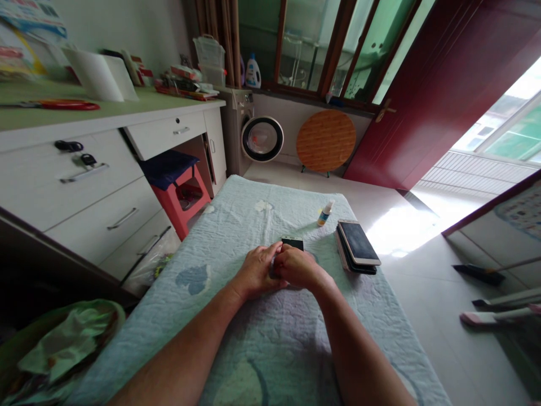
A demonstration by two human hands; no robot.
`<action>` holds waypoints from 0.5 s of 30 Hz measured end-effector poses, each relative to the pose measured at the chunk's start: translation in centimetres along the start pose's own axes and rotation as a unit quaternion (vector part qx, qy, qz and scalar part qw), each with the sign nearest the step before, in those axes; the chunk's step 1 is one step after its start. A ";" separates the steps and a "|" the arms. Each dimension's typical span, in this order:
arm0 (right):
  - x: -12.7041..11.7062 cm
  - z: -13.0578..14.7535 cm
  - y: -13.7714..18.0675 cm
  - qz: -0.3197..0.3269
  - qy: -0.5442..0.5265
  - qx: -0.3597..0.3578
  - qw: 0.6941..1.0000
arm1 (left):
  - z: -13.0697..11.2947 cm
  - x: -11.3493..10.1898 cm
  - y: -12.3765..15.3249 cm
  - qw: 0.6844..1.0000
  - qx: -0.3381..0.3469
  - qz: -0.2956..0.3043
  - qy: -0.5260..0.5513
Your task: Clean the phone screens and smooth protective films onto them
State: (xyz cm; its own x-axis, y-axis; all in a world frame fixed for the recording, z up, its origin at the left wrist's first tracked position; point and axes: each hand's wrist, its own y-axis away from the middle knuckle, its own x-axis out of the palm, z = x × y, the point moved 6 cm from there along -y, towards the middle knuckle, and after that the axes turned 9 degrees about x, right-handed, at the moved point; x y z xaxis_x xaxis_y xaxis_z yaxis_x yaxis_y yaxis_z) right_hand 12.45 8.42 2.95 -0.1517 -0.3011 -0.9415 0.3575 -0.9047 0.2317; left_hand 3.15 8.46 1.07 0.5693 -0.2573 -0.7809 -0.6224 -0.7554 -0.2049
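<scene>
A phone (293, 243) with a dark screen lies on the cloth-covered table (236, 338), its far end showing beyond my hands. My left hand (258, 268) grips the phone along its left side. Over the phone's near part, my right hand (298, 266) is closed with its fingers bent down; whatever they hold, if anything, is hidden. Both hands touch each other above the phone. A small spray bottle (325, 215) stands upright beyond them to the right. Farther right sits a stack of phones (358, 243), with a white-framed one on top.
To the left runs a drawer desk (93, 175) with a paper roll (95, 73) and red-handled scissors (67, 105). A red stool (186, 194) is tucked under it. A washing machine (239, 124) has its door open. A bin (112, 310) stands at lower left.
</scene>
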 end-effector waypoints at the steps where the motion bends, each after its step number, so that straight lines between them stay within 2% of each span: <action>1: 0.0 0.2 0.1 0.012 -0.002 -0.011 1.000 | 0.1 0.1 0.0 1.000 0.003 -0.001 -0.001; 6: 0.0 0.7 0.3 0.034 -0.023 -0.057 0.998 | 0.4 0.4 0.0 1.000 0.002 0.000 -0.015; 10: 0.1 0.3 0.3 0.035 -0.021 -0.030 0.999 | 0.1 0.2 0.0 1.000 0.003 0.000 -0.007; 15: -0.2 -0.5 0.1 -0.019 -0.009 0.026 0.999 | -0.2 0.1 0.2 1.000 0.002 -0.004 -0.006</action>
State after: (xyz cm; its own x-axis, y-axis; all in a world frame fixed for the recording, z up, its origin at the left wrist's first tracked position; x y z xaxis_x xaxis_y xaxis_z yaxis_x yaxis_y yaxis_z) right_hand 12.96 8.54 3.09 -0.1815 -0.2723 -0.9449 0.3022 -0.9298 0.2099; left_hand 3.17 8.17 1.09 0.5683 -0.2434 -0.7860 -0.6194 -0.7554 -0.2139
